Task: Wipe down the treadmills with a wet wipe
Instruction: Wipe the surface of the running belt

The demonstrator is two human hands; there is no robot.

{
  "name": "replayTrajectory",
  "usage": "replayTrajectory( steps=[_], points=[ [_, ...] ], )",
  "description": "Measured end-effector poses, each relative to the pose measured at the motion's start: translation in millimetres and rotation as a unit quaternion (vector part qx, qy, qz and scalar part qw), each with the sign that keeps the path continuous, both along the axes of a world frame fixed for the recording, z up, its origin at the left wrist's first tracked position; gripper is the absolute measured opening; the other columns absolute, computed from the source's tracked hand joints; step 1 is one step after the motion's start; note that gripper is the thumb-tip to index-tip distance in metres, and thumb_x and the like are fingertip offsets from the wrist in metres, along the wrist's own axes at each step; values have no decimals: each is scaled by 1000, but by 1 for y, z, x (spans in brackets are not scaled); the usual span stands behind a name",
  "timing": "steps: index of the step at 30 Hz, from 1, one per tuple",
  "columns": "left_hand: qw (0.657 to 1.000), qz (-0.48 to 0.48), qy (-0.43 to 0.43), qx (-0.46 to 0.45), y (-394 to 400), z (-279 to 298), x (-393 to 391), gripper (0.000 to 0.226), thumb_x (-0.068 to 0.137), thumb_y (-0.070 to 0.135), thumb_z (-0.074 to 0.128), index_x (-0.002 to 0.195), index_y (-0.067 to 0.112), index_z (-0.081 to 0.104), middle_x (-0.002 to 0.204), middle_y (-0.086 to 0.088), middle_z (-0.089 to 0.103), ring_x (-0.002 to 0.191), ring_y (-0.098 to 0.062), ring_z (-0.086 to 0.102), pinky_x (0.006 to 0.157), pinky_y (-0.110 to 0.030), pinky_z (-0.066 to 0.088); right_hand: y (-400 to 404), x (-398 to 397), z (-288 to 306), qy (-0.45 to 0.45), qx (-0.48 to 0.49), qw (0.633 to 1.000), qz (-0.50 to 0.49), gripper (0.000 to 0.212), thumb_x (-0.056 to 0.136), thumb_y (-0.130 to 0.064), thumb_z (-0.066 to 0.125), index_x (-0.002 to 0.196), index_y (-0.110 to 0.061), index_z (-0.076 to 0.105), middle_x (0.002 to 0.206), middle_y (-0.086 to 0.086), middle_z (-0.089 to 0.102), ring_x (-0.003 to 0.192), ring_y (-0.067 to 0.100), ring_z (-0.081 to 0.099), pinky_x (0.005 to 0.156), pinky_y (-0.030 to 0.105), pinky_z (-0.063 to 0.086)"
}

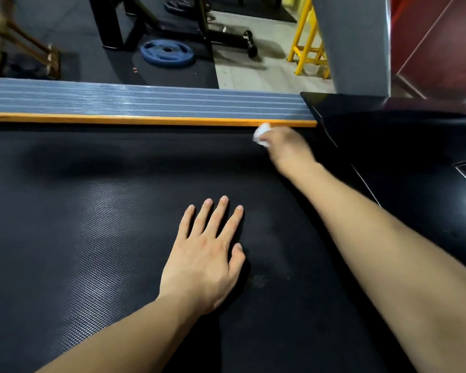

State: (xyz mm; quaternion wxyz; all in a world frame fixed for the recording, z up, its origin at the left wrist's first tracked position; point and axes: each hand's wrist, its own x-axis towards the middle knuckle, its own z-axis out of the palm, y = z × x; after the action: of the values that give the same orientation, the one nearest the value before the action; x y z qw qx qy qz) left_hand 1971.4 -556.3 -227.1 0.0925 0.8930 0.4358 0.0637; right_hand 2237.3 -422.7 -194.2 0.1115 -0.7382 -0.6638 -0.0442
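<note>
**Wipe worked along the far edge of the treadmill belt**

A crumpled white wet wipe is held bunched in the right hand, whose fingers are curled round it; only a small white wad is seen past the fingertips. The hand is blurred, so the exact grip cannot be made out. The wipe is pressed at the far edge of the belt, touching or just beside the orange strip, at about one o'clock from the middle of the view.

The left hand is laid flat on the belt near the centre, fingers straight and slightly spread toward twelve o'clock, nothing held. It appears to be used as a brace.

For the step to be done well, the wad should be kept pressed flat and drawn along the seam where belt meets strip, in long overlapping passes, with a fresh face turned out once it is soiled. Weight should be kept on the bracing hand so the belt is not shifted underfoot.

The treadmill's long axis is seen running from nine o'clock to three o'clock across the view. The ribbed grey side rail is laid parallel beyond the strip, and the glossy black motor cover is placed at the three o'clock end, which is judged to be the front.

Further out, at twelve o'clock, a blue weight plate is seen on the floor, and a yellow frame at one o'clock.
</note>
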Motion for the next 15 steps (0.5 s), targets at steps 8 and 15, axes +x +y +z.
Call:
replayTrajectory(
  steps=[8, 15],
  points=[
    [1000, 1, -5, -1, -1, 1, 0, 67, 99, 51, 11, 163, 32, 7, 171, 0, 2, 158, -22, -4, 127, -47, -2, -32, 31, 4, 92, 59, 976, -190, 25, 84, 3, 47, 84, -16, 62, 94, 13, 65, 94, 38, 63, 74, 32, 40],
    [1000, 1, 7, -6, -1, 2, -1, 69, 97, 52, 9, 163, 33, 4, 172, 1, 1, 158, -22, -3, 127, -47, -2, -63, -59, -7, 125, 22, 981, 148, 31, 88, -5, 57, 110, -15, 74, 104, 8, 73, 97, 28, 64, 86, 35, 50]
  ],
)
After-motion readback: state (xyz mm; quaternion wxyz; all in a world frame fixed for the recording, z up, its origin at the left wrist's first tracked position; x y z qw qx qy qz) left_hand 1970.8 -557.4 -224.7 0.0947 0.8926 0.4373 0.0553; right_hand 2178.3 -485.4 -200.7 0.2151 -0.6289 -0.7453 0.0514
